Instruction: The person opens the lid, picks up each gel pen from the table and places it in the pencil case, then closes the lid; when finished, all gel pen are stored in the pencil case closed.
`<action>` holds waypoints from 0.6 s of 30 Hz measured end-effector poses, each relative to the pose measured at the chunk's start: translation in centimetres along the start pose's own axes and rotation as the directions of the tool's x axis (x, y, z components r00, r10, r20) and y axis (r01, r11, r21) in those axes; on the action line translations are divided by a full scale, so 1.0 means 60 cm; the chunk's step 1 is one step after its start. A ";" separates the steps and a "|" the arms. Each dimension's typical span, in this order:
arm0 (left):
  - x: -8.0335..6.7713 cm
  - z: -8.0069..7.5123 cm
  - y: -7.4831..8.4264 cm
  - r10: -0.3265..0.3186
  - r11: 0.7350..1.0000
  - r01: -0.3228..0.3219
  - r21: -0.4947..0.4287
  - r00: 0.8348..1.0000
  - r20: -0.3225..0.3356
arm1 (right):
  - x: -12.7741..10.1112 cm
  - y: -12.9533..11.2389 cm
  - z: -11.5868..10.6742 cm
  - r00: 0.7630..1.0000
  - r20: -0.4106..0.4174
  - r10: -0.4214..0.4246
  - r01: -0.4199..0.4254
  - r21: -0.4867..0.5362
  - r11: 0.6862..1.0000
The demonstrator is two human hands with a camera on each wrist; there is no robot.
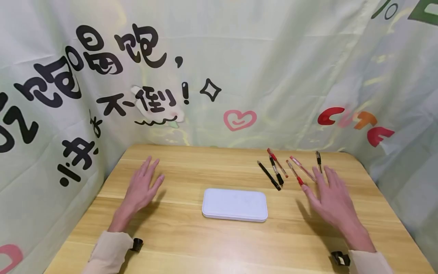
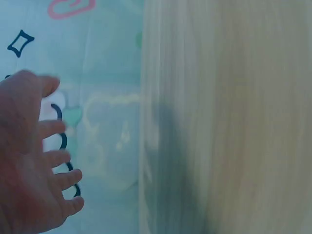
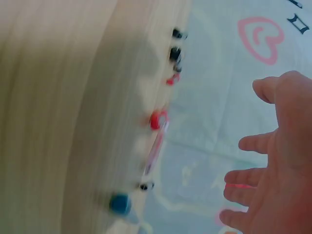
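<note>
A pale lavender flat case (image 1: 234, 204), its lid down, lies near the middle of the wooden table (image 1: 191, 243). My left hand (image 1: 141, 187) is to the left of the case with fingers spread, holding nothing; in the left wrist view the left hand (image 2: 34, 161) is apart from the tabletop. My right hand (image 1: 333, 198) hovers above the table on the right, fingers spread and holding nothing. Its thumb appears near a red pen (image 1: 295, 172). Close by lie a pink-red pen (image 1: 302, 168), another red pen (image 1: 277, 163) and black pens (image 1: 268, 175).
A black-capped pen (image 1: 319, 161) lies beyond my right hand. In the right wrist view a blue round end (image 3: 120, 204) shows on the table; its kind is unclear. A printed cloth curtain (image 1: 273, 76) surrounds the table's back and sides.
</note>
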State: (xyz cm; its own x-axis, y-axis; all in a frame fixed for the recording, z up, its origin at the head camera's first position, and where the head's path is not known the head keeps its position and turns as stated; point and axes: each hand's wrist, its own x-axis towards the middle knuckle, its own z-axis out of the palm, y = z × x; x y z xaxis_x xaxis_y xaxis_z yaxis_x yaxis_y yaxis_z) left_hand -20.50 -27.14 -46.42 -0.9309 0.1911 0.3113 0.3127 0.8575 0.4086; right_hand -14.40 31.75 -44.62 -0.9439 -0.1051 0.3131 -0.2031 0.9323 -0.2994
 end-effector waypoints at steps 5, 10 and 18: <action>-0.002 0.009 0.031 0.000 0.949 -0.028 -0.312 0.996 -0.089 | 0.010 -0.042 0.011 1.000 -0.005 -0.023 0.024 0.151 0.988; -0.007 0.035 0.078 0.000 0.820 0.001 -0.573 1.000 0.002 | 0.011 -0.079 0.029 0.998 0.031 -0.061 0.046 0.356 0.933; -0.025 0.094 0.148 0.047 0.672 0.103 -0.733 0.982 0.180 | 0.011 -0.138 0.076 0.979 0.163 -0.120 0.002 0.584 0.812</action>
State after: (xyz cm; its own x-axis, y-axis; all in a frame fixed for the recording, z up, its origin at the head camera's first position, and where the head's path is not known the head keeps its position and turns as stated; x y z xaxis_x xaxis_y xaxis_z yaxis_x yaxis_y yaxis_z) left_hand -17.38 -17.11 -48.09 -0.9341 0.3139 0.1701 0.2529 0.2455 0.9358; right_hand -14.52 22.40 -46.08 -0.9424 -0.2713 0.1955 -0.3190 0.5544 -0.7687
